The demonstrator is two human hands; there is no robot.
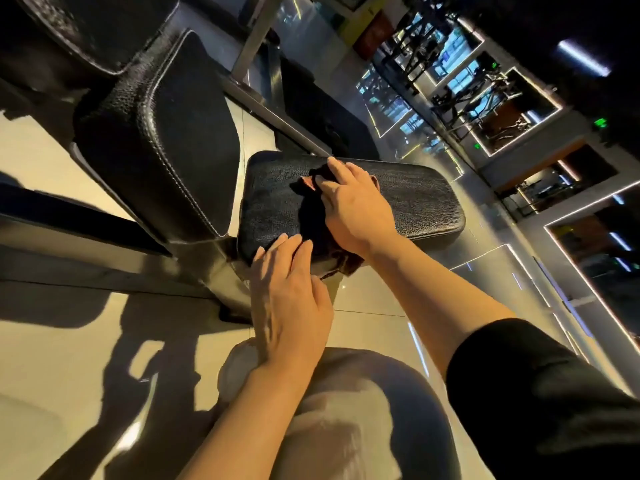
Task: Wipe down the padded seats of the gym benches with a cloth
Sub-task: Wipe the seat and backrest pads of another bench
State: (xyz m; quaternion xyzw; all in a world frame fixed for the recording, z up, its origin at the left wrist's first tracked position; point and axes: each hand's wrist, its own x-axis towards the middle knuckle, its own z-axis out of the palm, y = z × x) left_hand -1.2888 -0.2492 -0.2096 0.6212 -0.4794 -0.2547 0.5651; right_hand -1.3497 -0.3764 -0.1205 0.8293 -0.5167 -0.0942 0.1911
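Right hand (349, 206): palm down, fingers extended, flat on the cloth (313, 220) and pressing it against the seat (408, 199). Nothing gripped. Judged purpose: an open palm spreads pressure across the fabric for a wiping stroke.

Left hand (289, 292): fingers straight and close together, tips resting on the near edge of the seat, just beside the cloth. Holds nothing. Judged purpose: steadying the pad, or the body, while the other hand works. The two hands sit near each other, not touching.

Cloth: dark, crumpled, with a reddish edge showing near the right fingertips. Lies across the middle of the seat; one corner hangs over the near edge between the hands.

Seat: black, pebbled leather-look padding, rounded corners, roughly level. The right part lies bare beyond the cloth; whether it has been wiped cannot be told.

Backrest (166, 133): matching black pad with pale stitching, tilted up to the left of the seat, a narrow gap between the two.

Floor (52, 341): pale, glossy, crossed by hard shadows.

Background: dim gym machines (485, 95) behind lit frames, well apart from the bench.

Writing: no brand, label or lettering legible anywhere.
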